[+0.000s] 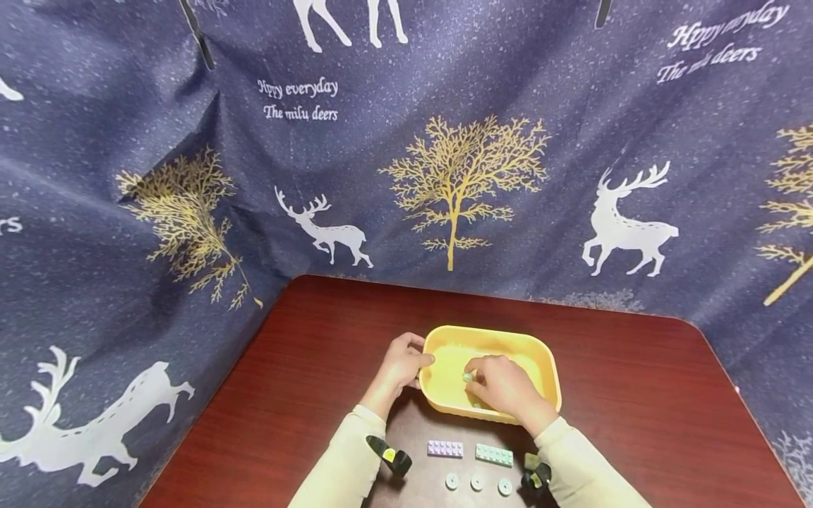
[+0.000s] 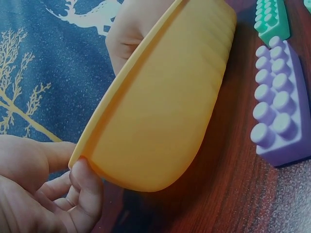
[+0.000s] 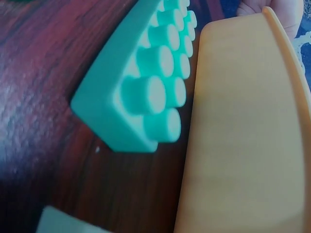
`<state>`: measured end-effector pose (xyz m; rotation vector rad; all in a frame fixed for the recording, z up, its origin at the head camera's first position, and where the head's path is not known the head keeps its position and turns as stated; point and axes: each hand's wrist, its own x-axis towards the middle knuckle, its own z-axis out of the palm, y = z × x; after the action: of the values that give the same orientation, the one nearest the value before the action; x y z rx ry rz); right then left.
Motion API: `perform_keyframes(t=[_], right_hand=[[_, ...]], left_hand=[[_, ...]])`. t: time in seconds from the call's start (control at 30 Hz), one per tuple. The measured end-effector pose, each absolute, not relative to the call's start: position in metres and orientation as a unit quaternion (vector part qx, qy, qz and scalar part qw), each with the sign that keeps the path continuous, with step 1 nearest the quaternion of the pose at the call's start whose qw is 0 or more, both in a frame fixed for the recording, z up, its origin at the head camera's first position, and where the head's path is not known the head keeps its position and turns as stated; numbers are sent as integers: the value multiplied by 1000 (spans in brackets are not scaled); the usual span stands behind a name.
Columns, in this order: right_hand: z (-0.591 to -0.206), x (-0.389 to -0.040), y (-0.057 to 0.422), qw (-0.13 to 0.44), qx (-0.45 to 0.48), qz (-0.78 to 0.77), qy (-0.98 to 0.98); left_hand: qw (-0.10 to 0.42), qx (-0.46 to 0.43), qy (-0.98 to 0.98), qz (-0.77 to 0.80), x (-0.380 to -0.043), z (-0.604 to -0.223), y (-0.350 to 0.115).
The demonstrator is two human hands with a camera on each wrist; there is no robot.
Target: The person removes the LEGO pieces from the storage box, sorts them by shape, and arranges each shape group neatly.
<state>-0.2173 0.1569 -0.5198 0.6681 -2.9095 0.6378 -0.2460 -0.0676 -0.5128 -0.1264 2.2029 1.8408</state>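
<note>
A yellow plastic bin [image 1: 444, 406] stands on the table. My left hand [image 1: 403, 363] grips its left rim, and in the left wrist view the thumb and fingers of that hand [image 2: 53, 187] pinch the rim [image 2: 80, 153] at the corner. My right hand [image 1: 504, 384] reaches down inside the bin, its fingertips pinching a small pale-green piece [image 1: 468, 377]. Another small piece [image 1: 476, 406] lies on the bin's floor below that hand. In the right wrist view the bin's wall [image 3: 243, 126] hides the right hand's fingers.
Nearer than the bin lie a purple studded brick [image 1: 444, 449] and a mint-green one [image 1: 494, 455]. Three small round pieces [image 1: 476, 482] form a row before them. An olive block [image 1: 532, 462] sits by the right wrist. A patterned blue cloth [image 1: 406, 176] hangs behind the table [image 1: 305, 339].
</note>
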Motion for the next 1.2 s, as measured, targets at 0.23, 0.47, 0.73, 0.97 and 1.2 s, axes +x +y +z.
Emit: perform_keyframes(t=[0.23, 0.47, 0.73, 0.97, 1.2], right_hand=[[-521, -218, 156, 60, 222, 204, -952], [-514, -215, 163, 81, 190, 203, -957], [-506, -205, 170, 121, 198, 208, -950], [-506, -198, 179, 116, 182, 223, -951], [-500, -190, 188, 97, 158, 219, -958]], left_hand=[[131, -40, 758, 637, -247, -514, -68], [130, -39, 762, 633, -246, -511, -68], [132, -39, 765, 629, -246, -512, -68], [135, -42, 763, 631, -246, -512, -67], [134, -40, 759, 636, -245, -510, -68]])
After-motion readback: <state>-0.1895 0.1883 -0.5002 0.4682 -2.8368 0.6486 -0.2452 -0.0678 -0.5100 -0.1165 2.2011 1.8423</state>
